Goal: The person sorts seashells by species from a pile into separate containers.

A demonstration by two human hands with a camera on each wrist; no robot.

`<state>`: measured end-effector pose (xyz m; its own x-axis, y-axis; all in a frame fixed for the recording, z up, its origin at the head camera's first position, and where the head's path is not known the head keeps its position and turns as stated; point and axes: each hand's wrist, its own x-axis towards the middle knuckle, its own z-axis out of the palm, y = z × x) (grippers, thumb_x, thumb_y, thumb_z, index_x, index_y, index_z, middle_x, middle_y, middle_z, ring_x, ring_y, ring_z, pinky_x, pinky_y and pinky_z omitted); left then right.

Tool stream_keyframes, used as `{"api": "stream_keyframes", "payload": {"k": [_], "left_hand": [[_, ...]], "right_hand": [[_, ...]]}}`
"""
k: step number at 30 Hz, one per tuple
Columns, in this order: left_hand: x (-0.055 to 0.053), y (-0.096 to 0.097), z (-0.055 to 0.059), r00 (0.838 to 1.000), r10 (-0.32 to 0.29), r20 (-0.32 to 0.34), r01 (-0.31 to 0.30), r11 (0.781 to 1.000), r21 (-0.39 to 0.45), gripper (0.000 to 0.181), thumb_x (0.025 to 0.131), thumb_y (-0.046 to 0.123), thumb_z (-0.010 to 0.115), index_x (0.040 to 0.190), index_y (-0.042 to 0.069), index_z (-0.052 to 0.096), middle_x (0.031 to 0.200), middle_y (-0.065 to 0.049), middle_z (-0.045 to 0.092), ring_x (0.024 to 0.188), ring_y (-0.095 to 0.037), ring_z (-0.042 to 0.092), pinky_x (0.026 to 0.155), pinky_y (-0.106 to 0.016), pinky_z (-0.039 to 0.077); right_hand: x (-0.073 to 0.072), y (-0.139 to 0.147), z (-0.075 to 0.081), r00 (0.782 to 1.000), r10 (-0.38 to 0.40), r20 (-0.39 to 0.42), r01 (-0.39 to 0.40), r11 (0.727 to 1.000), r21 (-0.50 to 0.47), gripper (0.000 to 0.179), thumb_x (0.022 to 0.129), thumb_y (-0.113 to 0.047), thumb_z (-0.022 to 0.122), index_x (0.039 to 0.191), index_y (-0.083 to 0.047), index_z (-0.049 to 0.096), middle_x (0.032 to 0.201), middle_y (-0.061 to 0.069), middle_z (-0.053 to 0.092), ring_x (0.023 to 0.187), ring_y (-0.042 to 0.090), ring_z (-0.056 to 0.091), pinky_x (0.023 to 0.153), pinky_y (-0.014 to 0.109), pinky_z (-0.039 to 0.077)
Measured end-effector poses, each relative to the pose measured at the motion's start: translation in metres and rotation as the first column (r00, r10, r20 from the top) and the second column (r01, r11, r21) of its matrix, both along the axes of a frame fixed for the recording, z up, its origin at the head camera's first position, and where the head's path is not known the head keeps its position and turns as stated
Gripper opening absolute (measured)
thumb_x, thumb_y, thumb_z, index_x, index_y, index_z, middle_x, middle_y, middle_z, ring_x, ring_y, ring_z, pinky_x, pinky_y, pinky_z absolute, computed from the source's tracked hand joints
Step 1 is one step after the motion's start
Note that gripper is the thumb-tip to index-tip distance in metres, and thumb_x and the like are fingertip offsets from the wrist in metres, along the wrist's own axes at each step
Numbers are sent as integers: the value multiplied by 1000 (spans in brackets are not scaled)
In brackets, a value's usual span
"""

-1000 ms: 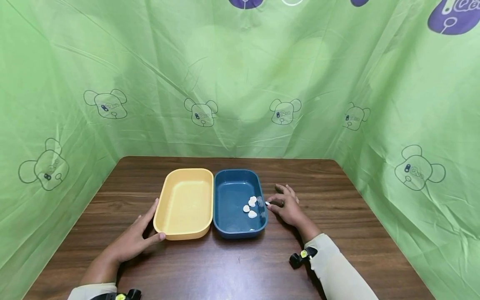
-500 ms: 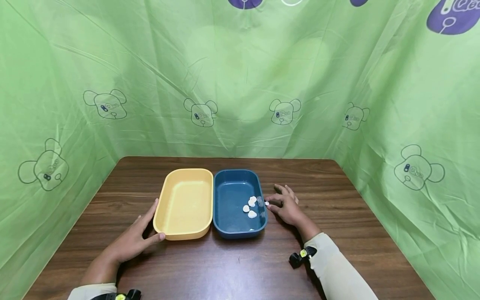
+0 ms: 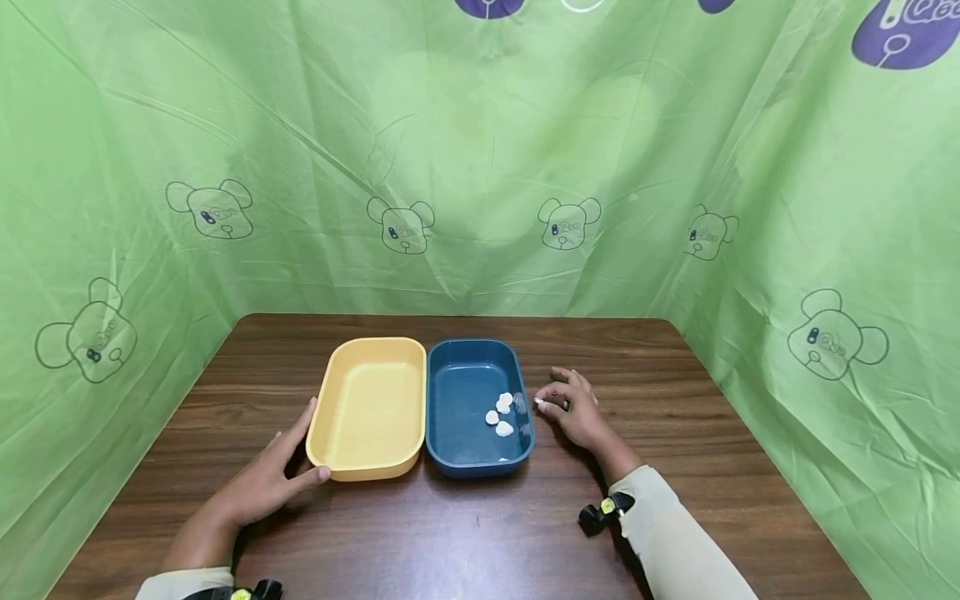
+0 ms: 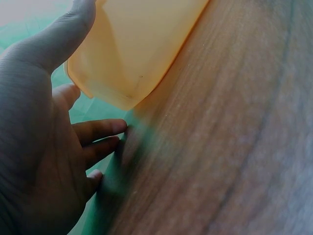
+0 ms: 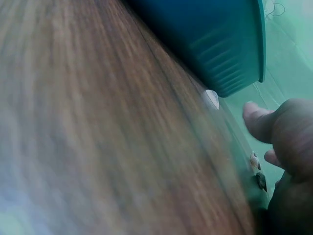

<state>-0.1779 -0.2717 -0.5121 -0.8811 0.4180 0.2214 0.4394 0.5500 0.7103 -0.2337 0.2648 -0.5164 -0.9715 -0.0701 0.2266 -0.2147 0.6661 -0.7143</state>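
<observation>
1. L hand point(image 3: 262, 479): fingers fairly straight, index & thumb at yellow box point(image 3: 369, 417), L side/nr corner
2. R hand point(image 3: 581, 417): fingers bent, thumb + index by white bit point(image 5: 212, 99), can't tell if pinched
3. White bit just R of blue box point(image 3: 457, 400), more white pcs point(image 3: 504, 429) inside

A dark brown, wood-grained worktop point(image 3: 480, 542) with rounded far corners fills the lower middle. Light green sheeting point(image 3: 480, 142), creased and softly rippled, rises behind the worktop and along its left and right sides. Outlined round-eared animal heads point(image 3: 406, 231) are printed on it in a row beyond the far edge of the worktop and beside both flanks; larger purple prints point(image 3: 907, 37) sit high above. Pale light glosses the worktop's near part.
</observation>
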Motion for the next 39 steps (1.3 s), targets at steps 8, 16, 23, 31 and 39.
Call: {"api": "stream_keyframes", "payload": {"k": [8,16,23,31,39], "left_hand": [[0,-1,-1,1000,-6,-4,6,1000,13,113,95,25,83,178,27,7,177,-31,25,153,-67,29,123,-89,9],[0,-2,-2,1000,5,-14,-5,1000,5,113,95,26,83,178,27,8,177,-31,27,153,-67,30,123,-89,12],[1,-1,1,1000,-1,-4,1,1000,1,112,96,27,83,178,27,6,178,-30,25,153,-67,29,123,-88,10],[0,0,1,1000,-4,-2,4,1000,2,113,96,27,83,178,27,6,177,-31,26,154,-66,29,122,-89,10],[1,-1,-1,1000,-4,-2,4,1000,5,112,95,27,83,178,27,7,177,-30,26,154,-67,29,122,-89,10]], "right_hand": [[-2,1,3,1000,-9,-23,6,993,-114,6,95,-4,82,101,-4,80,162,29,50,158,56,28,126,72,26],[0,1,11,1000,-19,0,18,985,-171,9,99,-6,78,105,0,81,163,26,51,151,51,41,123,60,32],[1,2,15,1000,1,-17,-4,980,-201,10,100,-5,77,105,2,81,162,29,51,134,47,58,108,52,49],[4,-2,23,1000,9,8,-7,975,-224,9,100,-6,77,106,1,80,165,25,48,152,51,42,116,61,43],[7,-8,37,999,7,-51,-16,983,-183,12,100,-4,76,106,6,78,164,25,49,157,49,33,129,67,22]]}}
